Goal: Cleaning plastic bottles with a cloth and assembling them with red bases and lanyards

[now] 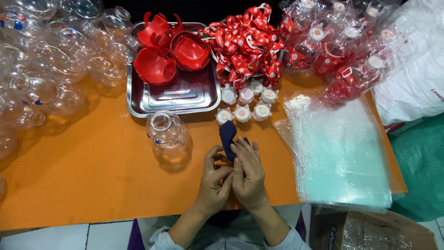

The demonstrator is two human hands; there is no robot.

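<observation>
Head view: both hands (233, 173) pinched on dark blue cloth (227, 136) above orange table (83, 176); pale tiled floor (64, 236) below.

One head-worn view — looking almost straight down from close above the table (92, 185), the wearer's forearms entering from the bottom edge.

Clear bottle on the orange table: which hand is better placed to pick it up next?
Probably left. The left hand lies on the same side as the clear bottle, with bare orange table between them. The right hand is farther away and pinches the dark blue cloth.
</observation>
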